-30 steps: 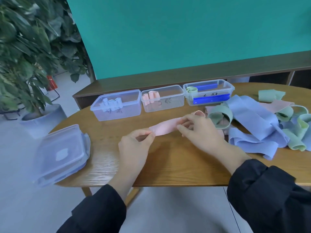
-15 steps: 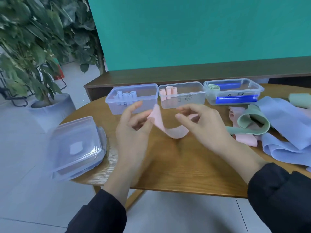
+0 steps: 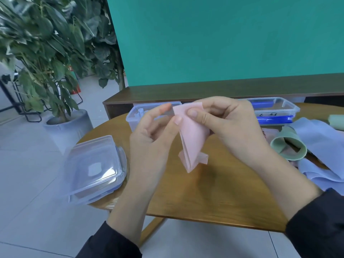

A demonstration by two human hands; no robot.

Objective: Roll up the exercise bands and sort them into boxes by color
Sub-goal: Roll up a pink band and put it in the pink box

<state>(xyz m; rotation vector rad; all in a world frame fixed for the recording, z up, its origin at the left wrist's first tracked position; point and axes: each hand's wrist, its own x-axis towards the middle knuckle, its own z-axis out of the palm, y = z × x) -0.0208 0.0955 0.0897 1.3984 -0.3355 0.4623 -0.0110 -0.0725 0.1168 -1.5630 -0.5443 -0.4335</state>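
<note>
A pink exercise band [image 3: 193, 138] hangs folded in the air above the wooden table [image 3: 214, 198]. My right hand [image 3: 225, 123] pinches its top edge between thumb and fingers. My left hand [image 3: 154, 133] pinches the same top edge from the left. Behind my hands stand clear boxes: the left box [image 3: 134, 118] holds pale blue rolls, the right box [image 3: 279, 108] holds a blue lid and blue clip. My hands hide the middle box. Loose blue bands [image 3: 320, 138] and a green band [image 3: 290, 146] lie at the right.
A stack of clear lids [image 3: 95, 168] sits on the table's left edge. A potted plant [image 3: 46, 58] stands on the floor at the left. A dark wooden bench [image 3: 223, 90] and a teal wall lie behind the table.
Both hands lifted the pink band off the table and brought its ends together, so it now hangs folded. The view shifted left and closer.
</note>
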